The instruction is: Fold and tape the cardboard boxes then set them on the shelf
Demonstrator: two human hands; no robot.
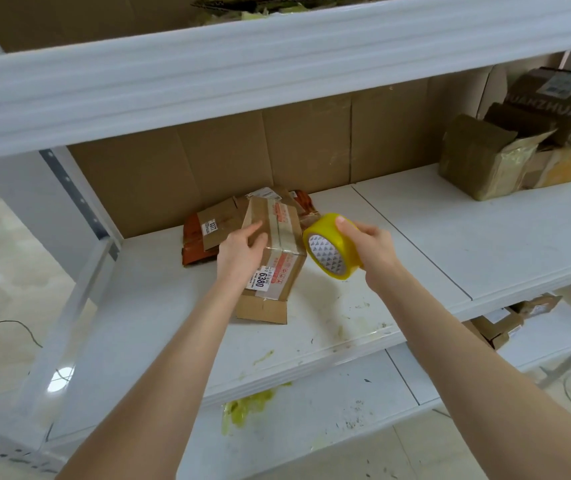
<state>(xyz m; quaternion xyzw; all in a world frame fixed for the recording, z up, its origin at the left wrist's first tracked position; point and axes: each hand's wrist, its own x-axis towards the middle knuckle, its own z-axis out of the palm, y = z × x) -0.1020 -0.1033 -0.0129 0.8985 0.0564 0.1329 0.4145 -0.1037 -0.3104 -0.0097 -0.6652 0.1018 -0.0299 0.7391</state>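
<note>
Where the two bare forearms reach in from the bottom edge, a lower shelf board (329, 410) lies beneath them, with a smear of yellowish tape scraps (246, 407) on its front lip. Above it is the white shelf (159, 306), its surface scuffed and stained near the front.

The cardboard box (278, 258) stands on this shelf left of centre. It is closed on top, with a strip of clear tape along its seam and a white label reading 6380 on the near face. A loose flap juts out below, lying on the shelf.

The left hand (240, 256) holds the box at its top left edge. Its fingers (254, 230) lie close together over the top, and the thumb rests against the near corner.

Just beside the box, on its right, the right hand (372, 249) grips a roll of yellow tape (332, 252). Its fingers are curled round the outer rim and the thumb sits on top. The roll is held clear of the shelf, with its open core facing the camera.

Behind the box, flattened cardboard pieces (216, 225) lie in a heap against the brown cardboard backing (228, 168). Far to the right on the same shelf stand several taped boxes (484, 161), stacked unevenly. A white upper beam (277, 64) crosses the top.
</note>
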